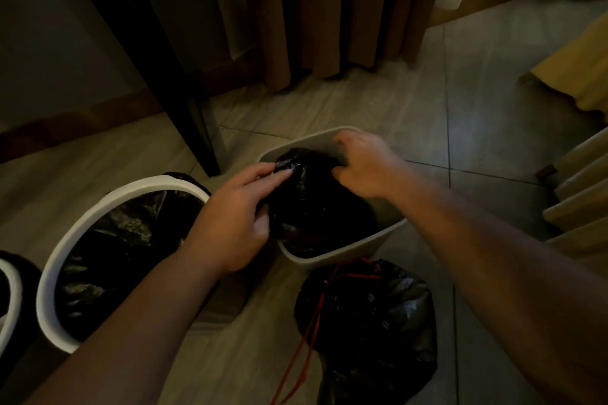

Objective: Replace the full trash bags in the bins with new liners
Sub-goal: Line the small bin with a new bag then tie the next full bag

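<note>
A grey bin (pixel 345 248) stands on the tiled floor in the middle of the view. A black liner (pixel 312 197) bunches over its opening. My left hand (pixel 237 217) pinches the liner's left edge near the rim. At the far right side of the opening, my right hand (pixel 365 164) has its fingers curled into the plastic. A full black trash bag (pixel 371 329) with a red drawstring lies on the floor in front of the bin. To the left, a white bin (pixel 65 256) is lined with black plastic.
The rim of a third bin (pixel 10 299) shows at the left edge. A dark furniture leg (pixel 200 141) rises just behind the bins. Brown curtains (pixel 329 9) hang at the back. Yellow fabric (pixel 579 75) and pleated folds fill the right side.
</note>
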